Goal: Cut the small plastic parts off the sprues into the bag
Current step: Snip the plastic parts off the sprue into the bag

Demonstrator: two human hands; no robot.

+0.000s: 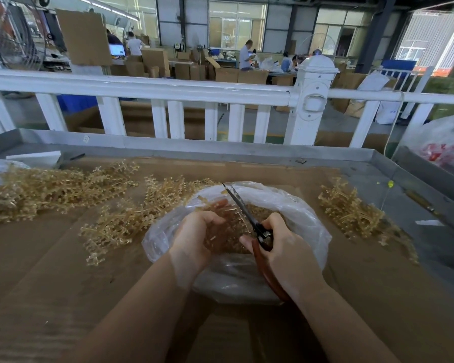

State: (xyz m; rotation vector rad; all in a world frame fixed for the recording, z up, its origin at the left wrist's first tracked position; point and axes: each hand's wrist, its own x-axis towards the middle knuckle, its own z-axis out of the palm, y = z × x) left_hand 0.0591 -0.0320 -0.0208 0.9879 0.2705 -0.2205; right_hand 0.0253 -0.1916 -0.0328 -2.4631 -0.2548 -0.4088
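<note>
Right hand (286,247) grips the reddish-brown handles of a pair of steel-bladed scissors (247,213); fingers curled round the handles, thumb toward the pivot. Blades point up and to the left, tips reaching over the far rim of the bag; whether the blades are parted or closed cannot be told.

Left hand (197,237) sits inside the mouth of the clear, crumpled plastic bag (304,224), fingers curled round a translucent amber plastic sprue (228,213). Sprue is held just left of the scissor blades, over the bag opening. Exact contact between blade and sprue is blurred.

Bag stands open on the brown cardboard-covered table (50,271), directly in front of the person. Inside the bag lies a layer of small amber cut-off parts (262,210), partly hidden by the hands.

Left of the bag, touching its rim: a loose heap of uncut amber sprues (131,218), branch-like with small parts along the stems. Farther left, a larger heap of the same sprues (50,189) spreads toward the table edge. Right of the bag, apart from it: a smaller heap of amber sprues (351,210).

Grey metal rim (220,150) bounds the table at the far side. Behind it, a white railing with square balusters (168,90). At far right, a white plastic sack with red print (440,145).
</note>
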